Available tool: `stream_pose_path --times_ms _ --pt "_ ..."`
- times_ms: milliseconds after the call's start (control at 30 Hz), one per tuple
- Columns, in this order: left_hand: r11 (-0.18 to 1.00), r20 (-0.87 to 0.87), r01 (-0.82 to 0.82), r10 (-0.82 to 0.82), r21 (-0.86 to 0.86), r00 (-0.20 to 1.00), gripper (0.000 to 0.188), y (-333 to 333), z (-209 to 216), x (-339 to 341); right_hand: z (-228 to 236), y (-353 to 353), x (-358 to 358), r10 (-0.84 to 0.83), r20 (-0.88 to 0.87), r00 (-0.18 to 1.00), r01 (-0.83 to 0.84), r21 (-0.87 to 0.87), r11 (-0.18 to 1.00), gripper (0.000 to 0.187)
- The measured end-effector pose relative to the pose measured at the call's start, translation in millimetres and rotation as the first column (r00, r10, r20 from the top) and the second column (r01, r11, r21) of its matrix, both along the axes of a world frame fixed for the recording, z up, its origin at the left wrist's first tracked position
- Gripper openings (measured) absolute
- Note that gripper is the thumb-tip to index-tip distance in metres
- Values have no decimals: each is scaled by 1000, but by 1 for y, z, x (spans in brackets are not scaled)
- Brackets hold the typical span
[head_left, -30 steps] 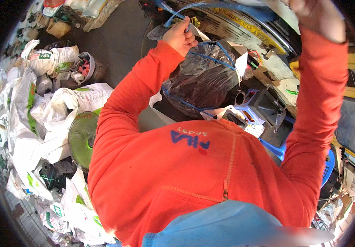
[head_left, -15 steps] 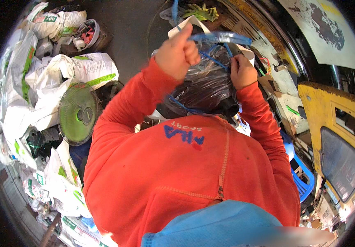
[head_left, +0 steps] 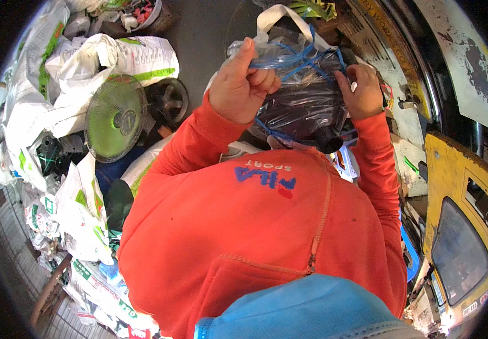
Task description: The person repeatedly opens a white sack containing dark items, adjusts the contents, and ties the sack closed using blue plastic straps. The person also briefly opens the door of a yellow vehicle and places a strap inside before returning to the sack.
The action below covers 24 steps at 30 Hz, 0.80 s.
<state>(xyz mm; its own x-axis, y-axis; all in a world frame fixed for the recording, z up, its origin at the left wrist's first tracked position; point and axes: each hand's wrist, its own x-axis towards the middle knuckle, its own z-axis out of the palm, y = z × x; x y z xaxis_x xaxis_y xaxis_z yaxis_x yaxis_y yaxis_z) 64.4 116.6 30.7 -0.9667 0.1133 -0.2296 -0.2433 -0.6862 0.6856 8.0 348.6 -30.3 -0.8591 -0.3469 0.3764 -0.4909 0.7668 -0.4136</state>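
Observation:
A bundle of dark items wrapped in clear plastic (head_left: 297,110) lies against my front, its wrapping creased and shiny. Blue plastic string (head_left: 303,59) crosses its top in several strands, with loops near the far side. My left hand (head_left: 241,87) is closed at the bundle's left edge, fingers curled around the string and thumb pointing up. At the right edge, my right hand (head_left: 363,93) has its thumb and forefinger apart beside a strand, with nothing visible between them. A white strap (head_left: 275,16) arches over the far end. A dark round tube end (head_left: 330,139) shows at the near right.
Left are a green fan (head_left: 116,118), a black wheel-like part (head_left: 168,100) and piled white sacks (head_left: 153,56). A bin of red and grey scraps (head_left: 142,14) stands far left. On the right are a yellow panel with a window (head_left: 458,226) and a blue plastic edge (head_left: 409,254).
My left hand has come down and nearer with the string, which hung taut above before. My right hand has moved right, its thumb and forefinger parting. The view has shifted.

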Motion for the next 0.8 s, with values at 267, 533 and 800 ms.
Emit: stream_pose_path --times_ms 267,533,800 --pt "972 -287 -168 115 -167 951 39 -32 -29 69 14 -22 28 300 144 943 -301 -20 953 61" --pt "956 -82 -262 274 129 958 35 -59 -97 145 5 -10 13 343 299 890 -384 87 919 81" --pt "885 103 -459 451 82 887 26 -43 -126 151 6 19 16 332 196 923 -331 -42 943 77"
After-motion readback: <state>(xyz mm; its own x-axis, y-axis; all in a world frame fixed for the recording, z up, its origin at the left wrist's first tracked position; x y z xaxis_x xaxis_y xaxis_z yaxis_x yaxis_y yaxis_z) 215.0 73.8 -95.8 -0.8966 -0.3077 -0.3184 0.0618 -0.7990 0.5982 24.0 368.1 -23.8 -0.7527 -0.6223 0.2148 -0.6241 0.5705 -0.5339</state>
